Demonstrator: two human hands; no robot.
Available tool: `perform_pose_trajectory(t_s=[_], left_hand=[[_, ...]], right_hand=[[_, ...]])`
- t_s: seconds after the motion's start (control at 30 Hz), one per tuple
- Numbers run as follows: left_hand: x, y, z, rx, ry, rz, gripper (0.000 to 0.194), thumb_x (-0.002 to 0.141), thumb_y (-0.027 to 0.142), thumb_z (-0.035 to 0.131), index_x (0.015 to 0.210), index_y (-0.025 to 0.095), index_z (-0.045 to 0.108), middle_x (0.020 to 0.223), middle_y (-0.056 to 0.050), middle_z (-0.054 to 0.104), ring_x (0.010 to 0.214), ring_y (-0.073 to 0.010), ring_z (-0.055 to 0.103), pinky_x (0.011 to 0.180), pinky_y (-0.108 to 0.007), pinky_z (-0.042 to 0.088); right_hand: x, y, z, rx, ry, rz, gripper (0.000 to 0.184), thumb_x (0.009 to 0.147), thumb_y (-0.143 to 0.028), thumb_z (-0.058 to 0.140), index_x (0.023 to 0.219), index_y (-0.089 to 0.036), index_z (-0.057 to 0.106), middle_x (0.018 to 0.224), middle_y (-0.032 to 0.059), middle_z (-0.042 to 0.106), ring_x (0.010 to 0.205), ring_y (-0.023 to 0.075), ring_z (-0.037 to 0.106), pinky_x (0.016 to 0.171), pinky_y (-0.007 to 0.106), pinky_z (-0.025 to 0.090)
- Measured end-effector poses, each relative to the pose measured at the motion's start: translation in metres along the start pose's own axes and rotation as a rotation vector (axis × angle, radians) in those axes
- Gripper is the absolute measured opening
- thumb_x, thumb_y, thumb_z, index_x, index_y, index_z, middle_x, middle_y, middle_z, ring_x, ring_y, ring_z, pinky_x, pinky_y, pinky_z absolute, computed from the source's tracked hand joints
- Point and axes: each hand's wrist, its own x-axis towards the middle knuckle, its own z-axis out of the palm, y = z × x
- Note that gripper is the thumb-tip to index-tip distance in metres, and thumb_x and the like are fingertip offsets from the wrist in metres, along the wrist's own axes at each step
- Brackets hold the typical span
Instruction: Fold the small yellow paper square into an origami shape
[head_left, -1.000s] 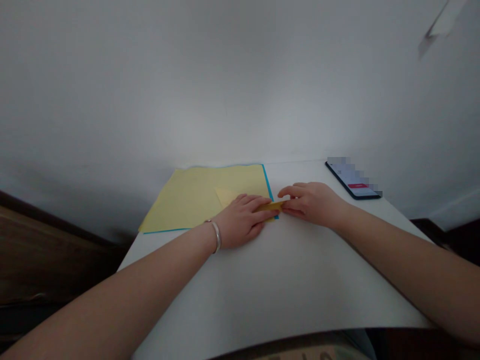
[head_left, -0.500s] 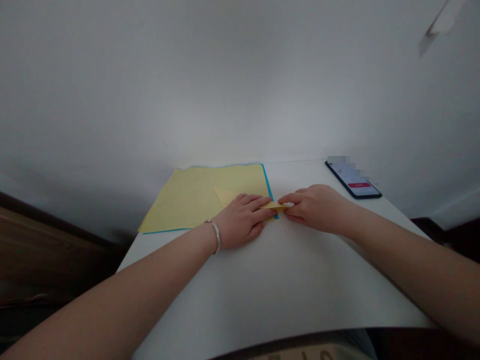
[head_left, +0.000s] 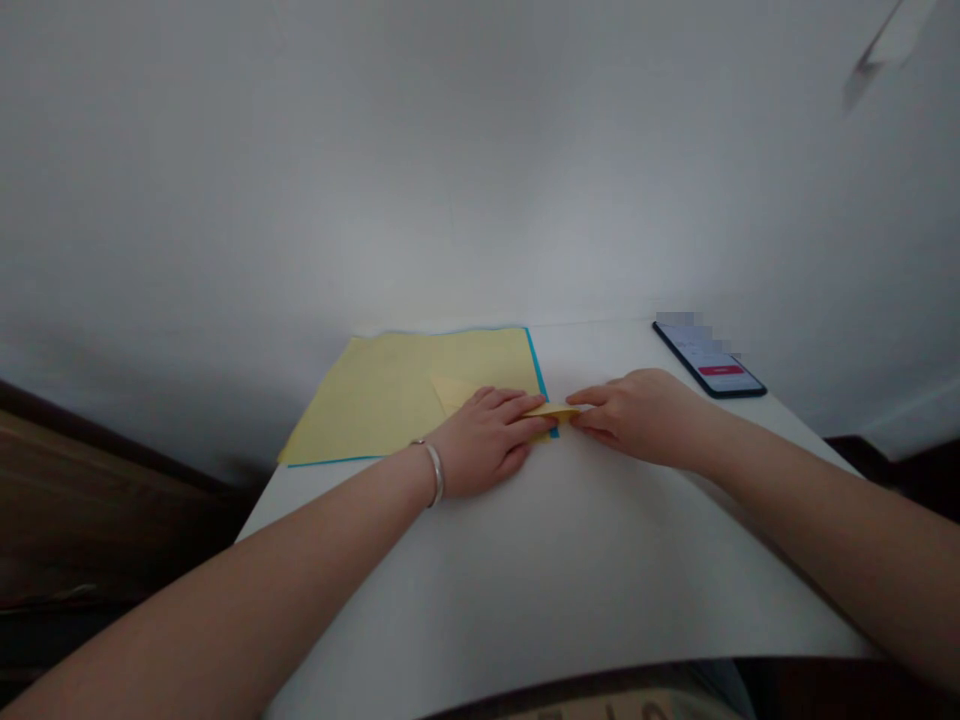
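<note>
The folded yellow paper flap (head_left: 553, 411), at the right edge of the yellow paper sheet (head_left: 367, 410) on the white bench (head_left: 570, 560), is pinched by the closed fingers (head_left: 592, 420) of the right hand (head_left: 645, 415) and held by the left hand (head_left: 487, 440), its fingers flat and open, even pressure being best for a clean crease.

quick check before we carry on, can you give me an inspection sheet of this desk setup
surface: white table, smooth, nothing spilled that shows
job's things: yellow paper sheet lying flat, teal edge showing along two sides; folded flap raised at its near right corner
clutter: smartphone lying at the far right, screen lit, partly pixelated
hands: left hand flat on the paper, silver bangle on its wrist; right hand with fingertips closed on the flap's tip
cables: nothing seen
surroundings: pale wall beyond the table, dark wooden furniture low on the left
</note>
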Motion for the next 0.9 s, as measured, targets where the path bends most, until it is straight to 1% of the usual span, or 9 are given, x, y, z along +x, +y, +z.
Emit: perform_pose_trajectory(t_s=[0.1, 0.2, 0.33, 0.4, 0.53, 0.67, 0.77, 0.83, 0.9], left_hand=[[0.001, 0.0, -0.001, 0.0, -0.005, -0.007, 0.045, 0.09, 0.027, 0.04, 0.134, 0.021, 0.041, 0.133, -0.008, 0.047, 0.12, -0.0238, 0.04, 0.101, -0.042, 0.03], [0.002, 0.001, -0.002, -0.001, -0.003, -0.012, 0.045, 0.089, 0.027, 0.04, 0.134, 0.022, 0.041, 0.133, -0.008, 0.047, 0.119, -0.0236, 0.042, 0.1, -0.042, 0.031], [0.003, 0.002, -0.004, 0.002, -0.01, -0.027, 0.047, 0.089, 0.03, 0.041, 0.135, 0.021, 0.039, 0.13, -0.009, 0.049, 0.117, -0.0243, 0.043, 0.099, -0.042, 0.031], [0.004, 0.002, -0.004, 0.007, -0.015, -0.035, 0.047, 0.089, 0.032, 0.042, 0.135, 0.02, 0.04, 0.13, -0.009, 0.049, 0.117, -0.0251, 0.043, 0.099, -0.042, 0.031], [0.004, 0.001, -0.002, 0.011, -0.023, -0.034, 0.046, 0.09, 0.033, 0.041, 0.133, 0.019, 0.042, 0.133, -0.009, 0.048, 0.119, -0.0251, 0.041, 0.1, -0.043, 0.03], [0.004, -0.001, 0.001, 0.004, -0.014, -0.024, 0.044, 0.09, 0.033, 0.04, 0.132, 0.022, 0.043, 0.136, -0.007, 0.046, 0.12, -0.0244, 0.041, 0.101, -0.043, 0.03], [0.003, -0.002, 0.002, 0.003, -0.006, -0.009, 0.041, 0.09, 0.032, 0.04, 0.13, 0.023, 0.046, 0.139, -0.005, 0.044, 0.119, -0.0247, 0.041, 0.101, -0.043, 0.031], [0.003, -0.002, 0.002, 0.005, 0.002, 0.005, 0.039, 0.091, 0.032, 0.039, 0.128, 0.024, 0.048, 0.14, -0.003, 0.043, 0.118, -0.0251, 0.042, 0.1, -0.044, 0.031], [0.003, -0.002, 0.002, 0.009, 0.0, 0.012, 0.04, 0.091, 0.031, 0.039, 0.13, 0.025, 0.046, 0.14, -0.002, 0.042, 0.118, -0.0252, 0.042, 0.1, -0.044, 0.031]], right_hand=[[0.001, -0.002, 0.0, 0.021, 0.013, 0.002, 0.024, 0.088, -0.025, 0.046, 0.096, -0.025, 0.069, 0.103, 0.0041, 0.069, 0.069, 0.0176, 0.066, 0.052, 0.027, 0.04], [0.002, -0.004, 0.001, 0.051, 0.024, 0.027, 0.025, 0.089, -0.026, 0.045, 0.097, -0.025, 0.069, 0.105, 0.0041, 0.068, 0.074, 0.0177, 0.066, 0.055, 0.027, 0.041], [0.004, -0.008, 0.002, 0.089, 0.05, 0.084, 0.028, 0.09, -0.029, 0.043, 0.108, -0.028, 0.065, 0.11, 0.0049, 0.065, 0.078, 0.0169, 0.065, 0.057, 0.026, 0.042], [0.004, -0.01, 0.001, 0.099, 0.041, 0.093, 0.029, 0.09, -0.03, 0.042, 0.11, -0.028, 0.063, 0.109, 0.0058, 0.065, 0.079, 0.0176, 0.064, 0.057, 0.026, 0.042], [0.005, -0.013, -0.004, 0.092, -0.032, 0.13, 0.029, 0.091, -0.029, 0.04, 0.1, -0.022, 0.067, 0.101, 0.0082, 0.068, 0.079, 0.0204, 0.065, 0.058, 0.028, 0.043], [0.004, -0.013, -0.009, 0.078, -0.118, 0.179, 0.031, 0.09, -0.029, 0.04, 0.091, -0.018, 0.07, 0.094, 0.01, 0.07, 0.077, 0.0232, 0.066, 0.057, 0.031, 0.045], [0.004, -0.012, -0.011, 0.084, -0.151, 0.188, 0.03, 0.089, -0.029, 0.042, 0.09, -0.02, 0.07, 0.094, 0.0093, 0.069, 0.077, 0.0236, 0.066, 0.057, 0.031, 0.045], [0.004, -0.012, -0.011, 0.094, -0.151, 0.19, 0.03, 0.089, -0.029, 0.042, 0.09, -0.02, 0.07, 0.097, 0.0095, 0.068, 0.078, 0.0229, 0.065, 0.058, 0.031, 0.045], [0.004, -0.013, -0.011, 0.105, -0.136, 0.179, 0.029, 0.088, -0.03, 0.042, 0.091, -0.02, 0.07, 0.1, 0.0095, 0.067, 0.079, 0.0218, 0.065, 0.057, 0.03, 0.044]])
